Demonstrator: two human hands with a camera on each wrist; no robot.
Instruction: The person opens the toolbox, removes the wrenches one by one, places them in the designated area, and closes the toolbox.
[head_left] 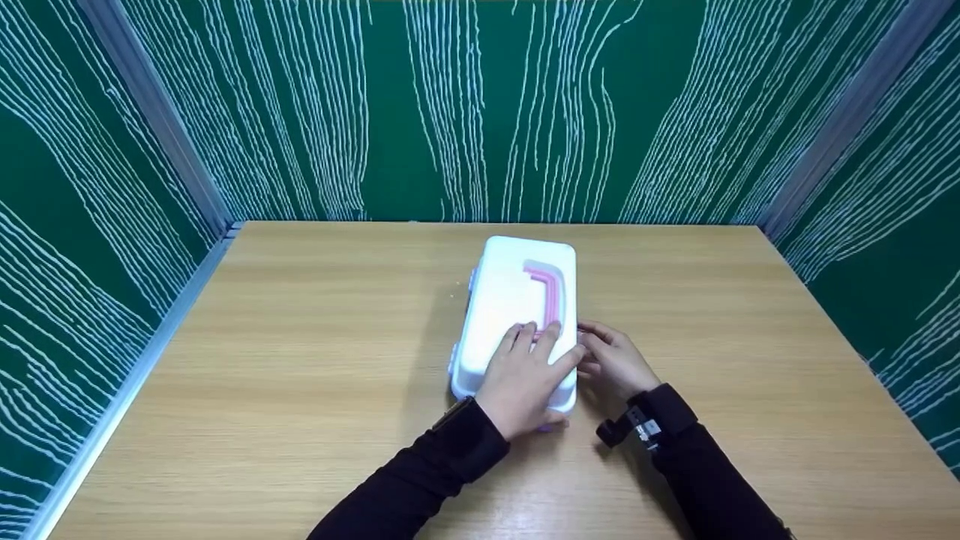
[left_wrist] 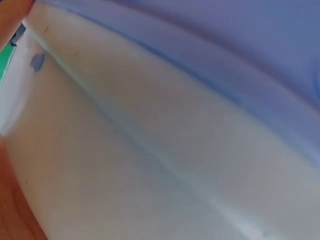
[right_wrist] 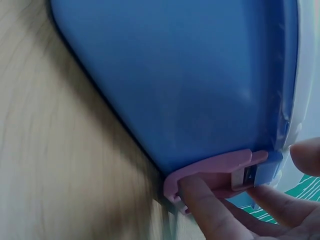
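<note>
White-topped box (head_left: 495, 292) lies on the table (head_left: 300, 360), long axis pointing away from the person, left hand (head_left: 521, 382) spread over its near end, right hand (head_left: 616, 360) nearer the right-side pink latch (right_wrist: 220, 163), a finger hooked into it.

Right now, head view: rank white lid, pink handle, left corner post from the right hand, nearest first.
1. White lid: immediately left, beside the right hand's fingertips.
2. Pink handle: on the lid, farther left and back.
3. Left corner post: far back, at left.
</note>
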